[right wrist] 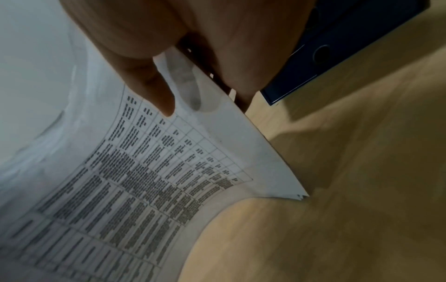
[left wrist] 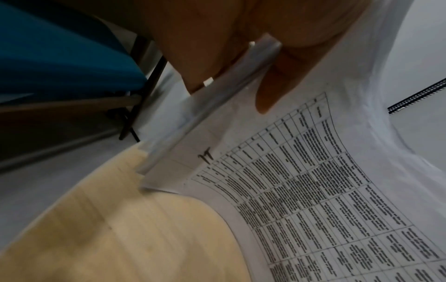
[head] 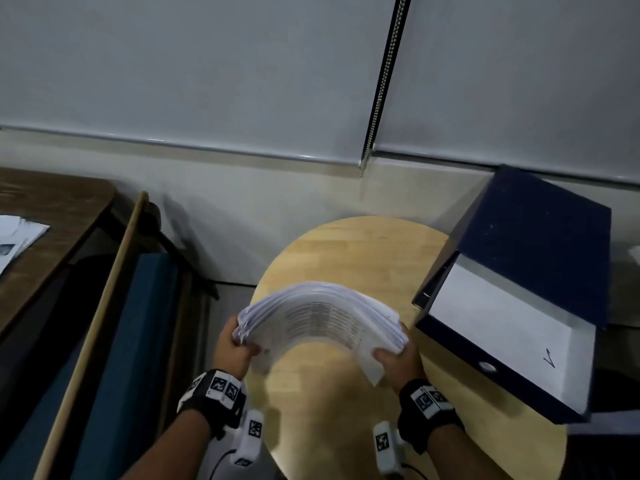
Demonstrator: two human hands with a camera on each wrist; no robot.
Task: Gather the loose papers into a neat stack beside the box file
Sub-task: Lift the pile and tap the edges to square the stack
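The papers (head: 320, 315) are held in the lower centre of the head view, above the round wooden table (head: 346, 247), and they are bent upward into an arch. The left end is gripped by the left hand (head: 235, 344) and the right end by the right hand (head: 398, 362); on each side the fingers and the thumb are closed around the edge of the bundle. In the wrist views a printed table is seen on the underside of the lowest sheet, with one finger (left wrist: 267, 95) pressed against it.

The step in hand is judged to be the squaring of the bundle. It is done well if the arch is released slowly, the grip is loosened a little so that the sheets can slide, and one long edge is tapped on the wood until the corners agree. In the right wrist view some sheet corners are seen not quite even. After this the stack should be laid flat on the bare wood just left of the box file (head: 519, 306), which lies open at the right of the frame.

The table top is pale and smooth. A grey blind (head: 207, 64) with a bead chain (head: 384, 81) fills the upper frame. At the left a blue chair (head: 138, 341) and a dark table (head: 52, 220) with other sheets (head: 17, 237) are seen.
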